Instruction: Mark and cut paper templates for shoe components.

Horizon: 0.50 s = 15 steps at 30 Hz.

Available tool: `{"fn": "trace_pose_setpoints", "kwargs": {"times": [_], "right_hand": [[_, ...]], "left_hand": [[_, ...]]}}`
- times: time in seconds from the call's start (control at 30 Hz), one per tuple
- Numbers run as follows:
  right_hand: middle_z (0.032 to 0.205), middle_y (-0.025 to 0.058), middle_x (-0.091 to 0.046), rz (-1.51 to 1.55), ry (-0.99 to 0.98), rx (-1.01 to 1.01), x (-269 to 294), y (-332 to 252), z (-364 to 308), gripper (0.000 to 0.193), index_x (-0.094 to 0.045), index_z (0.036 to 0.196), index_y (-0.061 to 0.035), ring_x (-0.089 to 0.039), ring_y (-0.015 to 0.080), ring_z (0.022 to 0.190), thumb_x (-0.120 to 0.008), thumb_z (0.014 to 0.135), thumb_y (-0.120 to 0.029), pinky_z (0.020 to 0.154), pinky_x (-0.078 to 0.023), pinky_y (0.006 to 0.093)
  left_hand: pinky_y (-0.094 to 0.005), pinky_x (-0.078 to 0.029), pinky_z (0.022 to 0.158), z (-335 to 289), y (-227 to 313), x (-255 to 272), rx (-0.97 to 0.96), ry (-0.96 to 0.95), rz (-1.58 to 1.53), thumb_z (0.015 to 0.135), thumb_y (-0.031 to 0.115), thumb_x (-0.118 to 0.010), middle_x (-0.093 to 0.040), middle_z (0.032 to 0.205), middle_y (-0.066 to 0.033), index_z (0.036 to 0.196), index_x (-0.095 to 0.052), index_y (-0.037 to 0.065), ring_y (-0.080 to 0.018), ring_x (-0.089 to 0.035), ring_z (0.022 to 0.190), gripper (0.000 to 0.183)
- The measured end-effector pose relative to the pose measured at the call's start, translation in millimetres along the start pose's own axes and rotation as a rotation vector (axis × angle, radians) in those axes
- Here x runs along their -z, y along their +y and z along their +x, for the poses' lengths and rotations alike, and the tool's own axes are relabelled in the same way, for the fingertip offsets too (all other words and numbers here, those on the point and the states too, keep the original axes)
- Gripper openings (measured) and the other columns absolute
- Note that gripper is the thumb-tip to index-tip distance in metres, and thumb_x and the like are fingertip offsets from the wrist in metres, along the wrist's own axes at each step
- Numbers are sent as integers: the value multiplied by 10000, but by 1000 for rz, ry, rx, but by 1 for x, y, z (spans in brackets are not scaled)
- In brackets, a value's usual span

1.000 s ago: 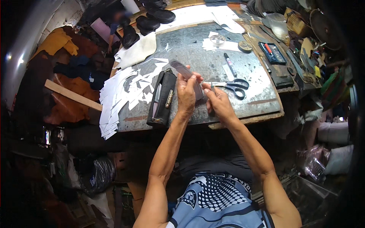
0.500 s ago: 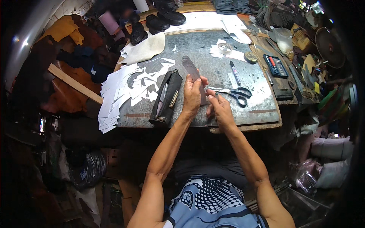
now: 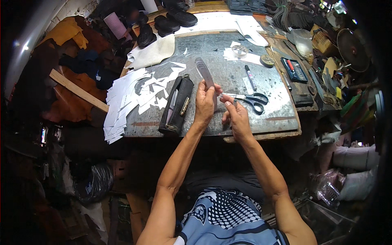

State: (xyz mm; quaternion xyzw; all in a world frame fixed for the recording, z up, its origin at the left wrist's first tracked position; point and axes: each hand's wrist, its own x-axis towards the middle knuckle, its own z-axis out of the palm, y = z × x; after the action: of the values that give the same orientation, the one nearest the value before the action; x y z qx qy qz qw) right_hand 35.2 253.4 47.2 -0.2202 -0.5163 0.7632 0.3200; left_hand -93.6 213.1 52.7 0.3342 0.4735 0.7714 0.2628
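Observation:
My left hand (image 3: 205, 104) is closed around a long, thin, dark grey-brown piece with a rounded end (image 3: 203, 70), shaped like a shoe insole. It stands tilted up above the metal-topped table (image 3: 228, 126). Just right of it, my right hand (image 3: 237, 118) has its fingers drawn together, with thumb and forefinger pinched close to the piece's edge. Whatever small thing they hold is too small to make out. Black-handled scissors (image 3: 255, 100) lie just beyond my right fingers, with a marker pen (image 3: 250, 77) farther back. Left of my left hand lies a black zip pouch (image 3: 177, 105), unzipped.
White paper scraps (image 3: 122, 100) cover the table's left side. Black shoes (image 3: 166, 25) and a pale cream sheet (image 3: 155, 52) sit at the back left. A tape roll (image 3: 239, 51) and a round tin (image 3: 267, 61) are at the back right, near a tool case (image 3: 295, 69).
The held piece has turned more edge-on in my left hand. My right hand stays close beside it, its fingers slightly shifted. The whole view has slid a little.

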Motion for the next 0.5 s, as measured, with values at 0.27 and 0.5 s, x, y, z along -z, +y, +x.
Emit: {"fn": "trace_pose_setpoints", "kwargs": {"times": [0.27,0.5], "right_hand": [[935,96,-641,-295,83,302,-6,-50,12,255,-545,1186,41,-675,137,815,-558,961,-79,599,-550,215],[889,49,-563,-623,13,563,6,-81,27,247,-641,1147,-33,-647,115,758,-637,903,-70,614,-562,233]], "left_hand": [[-278,-571,726,-12,24,-9,161,-107,-113,989,96,-472,-645,1028,-121,1346,-385,3,-173,-672,853,379],[-282,-564,719,-30,28,-10,299,-236,-133,986,147,-525,-654,1118,-188,1493,-170,-8,-218,-688,904,638]]}}
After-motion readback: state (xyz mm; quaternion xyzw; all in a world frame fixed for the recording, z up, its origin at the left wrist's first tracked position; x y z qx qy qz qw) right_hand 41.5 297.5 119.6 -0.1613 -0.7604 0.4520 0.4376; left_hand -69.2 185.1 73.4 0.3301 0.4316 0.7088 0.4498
